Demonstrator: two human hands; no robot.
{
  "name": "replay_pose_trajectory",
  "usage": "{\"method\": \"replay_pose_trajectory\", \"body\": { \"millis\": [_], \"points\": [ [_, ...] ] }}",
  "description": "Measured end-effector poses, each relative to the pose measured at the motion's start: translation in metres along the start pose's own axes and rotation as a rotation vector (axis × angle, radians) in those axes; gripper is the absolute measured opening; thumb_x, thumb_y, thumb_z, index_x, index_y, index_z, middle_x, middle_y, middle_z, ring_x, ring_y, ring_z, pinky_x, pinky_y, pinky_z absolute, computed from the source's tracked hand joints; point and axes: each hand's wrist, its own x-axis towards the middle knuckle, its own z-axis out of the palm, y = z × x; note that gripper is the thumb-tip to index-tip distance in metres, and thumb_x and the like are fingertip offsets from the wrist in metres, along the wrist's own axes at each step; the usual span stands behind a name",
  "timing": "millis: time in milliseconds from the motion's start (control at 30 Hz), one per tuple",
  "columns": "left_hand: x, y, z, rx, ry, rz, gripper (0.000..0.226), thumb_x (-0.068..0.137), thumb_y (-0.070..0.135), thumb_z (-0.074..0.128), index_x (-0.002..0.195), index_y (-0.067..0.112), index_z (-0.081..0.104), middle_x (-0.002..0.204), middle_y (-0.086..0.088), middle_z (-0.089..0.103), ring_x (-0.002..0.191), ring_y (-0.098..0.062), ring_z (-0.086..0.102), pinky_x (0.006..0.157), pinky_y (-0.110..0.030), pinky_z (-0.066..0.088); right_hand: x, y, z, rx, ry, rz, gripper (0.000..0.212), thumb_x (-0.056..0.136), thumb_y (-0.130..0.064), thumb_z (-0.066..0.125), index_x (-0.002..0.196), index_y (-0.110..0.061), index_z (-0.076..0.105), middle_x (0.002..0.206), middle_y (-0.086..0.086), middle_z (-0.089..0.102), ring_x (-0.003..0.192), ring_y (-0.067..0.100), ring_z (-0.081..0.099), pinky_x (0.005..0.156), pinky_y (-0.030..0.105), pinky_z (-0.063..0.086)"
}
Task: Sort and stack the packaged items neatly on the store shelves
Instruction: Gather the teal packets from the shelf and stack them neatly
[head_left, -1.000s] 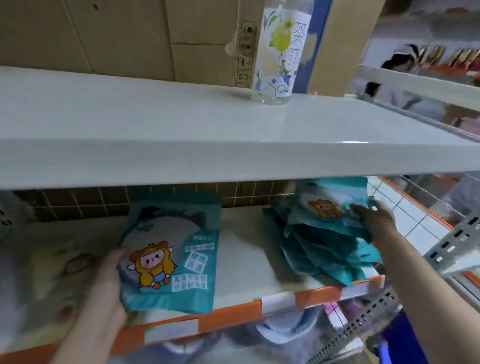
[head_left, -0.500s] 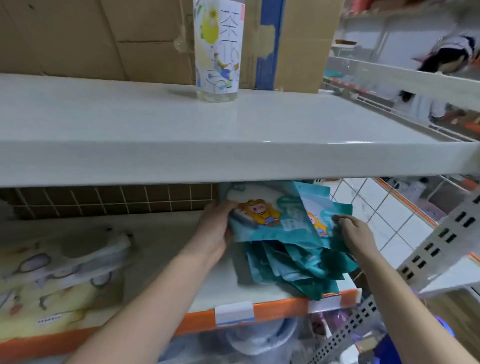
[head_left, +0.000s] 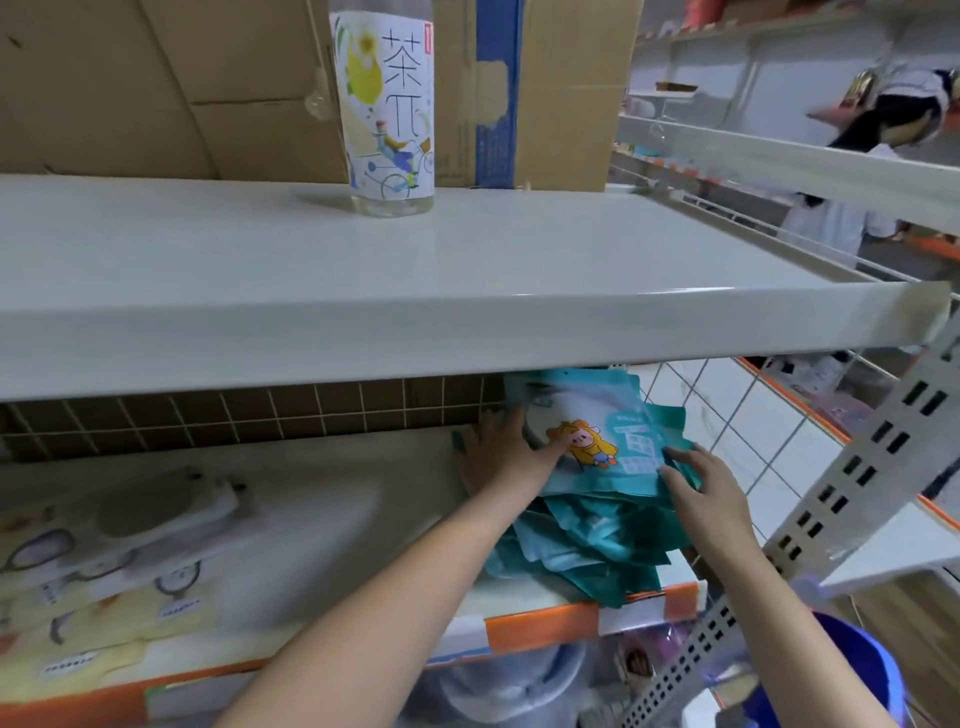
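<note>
both hands are on the pile of teal pouches at the right end of the lower shelf. the left hand lies on the left edge of the top pouch, the one with the yellow cartoon figure, its fingers fairly straight and its thumb stretched onto the pouch face; it presses rather than grips. the right hand rests on the pouch's right edge with fingers spread and slightly bent, touching, not closed round anything. the top pouch sits on the pile under the front lip of the upper shelf, while the pouches below it fan out untidily, some corners reaching past the orange shelf edge.

the step in hand looks like settling this pouch onto the stack. next, i judge, the two hands should square the pile: push the splayed lower pouches back from the edge and line their sides up between the palms. the slippery film may let them slide apart again.

further left on the same shelf lie pale yellow packages, blurred. a tea bottle stands on the upper shelf before cardboard boxes.
</note>
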Motion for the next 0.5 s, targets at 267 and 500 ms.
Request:
{"method": "replay_pose_trajectory", "body": {
  "millis": [267, 500],
  "points": [
    [-0.034, -0.048, -0.049, -0.117, 0.114, 0.178, 0.026, 0.090, 0.044, 0.047, 0.103, 0.025, 0.059, 0.109, 0.003, 0.060, 0.107, -0.020, 0.053, 0.087, -0.040, 0.047, -0.022, -0.031, 0.002, -0.061, 0.094, -0.081, 0.034, 0.094, -0.027, 0.056, 0.122, -0.008, 0.061, 0.141, 0.017, 0.045, 0.133, 0.031, 0.037, 0.110, 0.046, 0.029],
    [-0.073, -0.154, -0.130, -0.093, 0.263, 0.045, 0.024, 0.090, 0.038, 0.045, 0.096, 0.022, 0.062, 0.097, 0.002, 0.066, 0.092, -0.022, 0.061, 0.083, -0.034, 0.050, -0.069, -0.107, 0.056, 0.103, 0.126, -0.254, 0.027, 0.091, -0.026, 0.057, 0.112, -0.011, 0.065, 0.121, 0.015, 0.059, 0.110, 0.035, 0.055, 0.094, 0.050, 0.046]
  ]
}}
